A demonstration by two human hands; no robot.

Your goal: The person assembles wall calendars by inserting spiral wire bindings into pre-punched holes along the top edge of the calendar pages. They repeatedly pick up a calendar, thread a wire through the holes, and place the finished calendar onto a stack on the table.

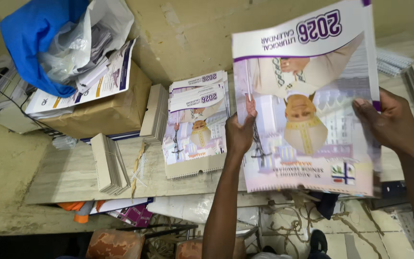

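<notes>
Both hands hold one item: a large glossy wall calendar with a purple and white cover (pixel 307 110), raised in the right half of the frame, above the pale wooden work board (pixel 73 177). The left hand (pixel 239 132) pinches the calendar's left edge, fingers curled over the front; the right hand (pixel 389 122) clamps the right edge, thumb on the cover. Both grips sit at the edges only, so in my judgement the sheets may sag, fan apart or slip if either hand loosens, and the thumbs may crease or smudge the glossy face. A stack of matching calendars (pixel 197 124) lies at centre frame with its top copies skewed; a careless addition could push it askew or off the board. Bundles of grey card backing (pixel 109 163) stand loosely at left centre and could topple. The brown cardboard box (pixel 106 110) at upper left carries loose printed sheets, and above them bulges a blue and clear plastic bag (pixel 49 43) that looks ready to slide. Not determinable: the calendar's back and how many leaves it holds, whether its lower edge is bound, the contents of the bag, and the clutter under the board at the bottom edge, which is dark and cut off.
</notes>
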